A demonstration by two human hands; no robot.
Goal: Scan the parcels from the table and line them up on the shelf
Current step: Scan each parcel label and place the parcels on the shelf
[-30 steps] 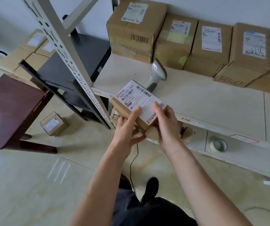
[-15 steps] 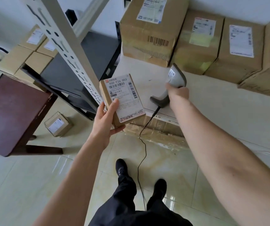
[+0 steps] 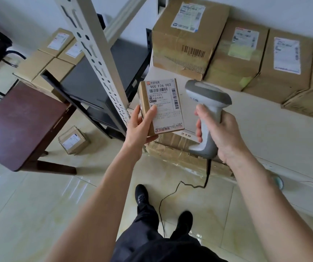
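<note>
The left hand (image 3: pixel 138 127) grips a small parcel (image 3: pixel 161 106) in the air before the shelf (image 3: pixel 265 129), with its label turned up so that the barcode can be read. The right hand (image 3: pixel 221 135) is closed around the handle of the scanner (image 3: pixel 206 114), whose head stands just beside the label, probably to scan it. Four bigger parcels (image 3: pixel 227 52) stand in a row at the back of the shelf.

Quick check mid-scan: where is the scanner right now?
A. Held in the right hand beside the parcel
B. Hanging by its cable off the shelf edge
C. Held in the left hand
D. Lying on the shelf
A: the right hand has its fingers curled round the handle of the scanner, lifted next to the small parcel that the left hand holds label-up.
</note>
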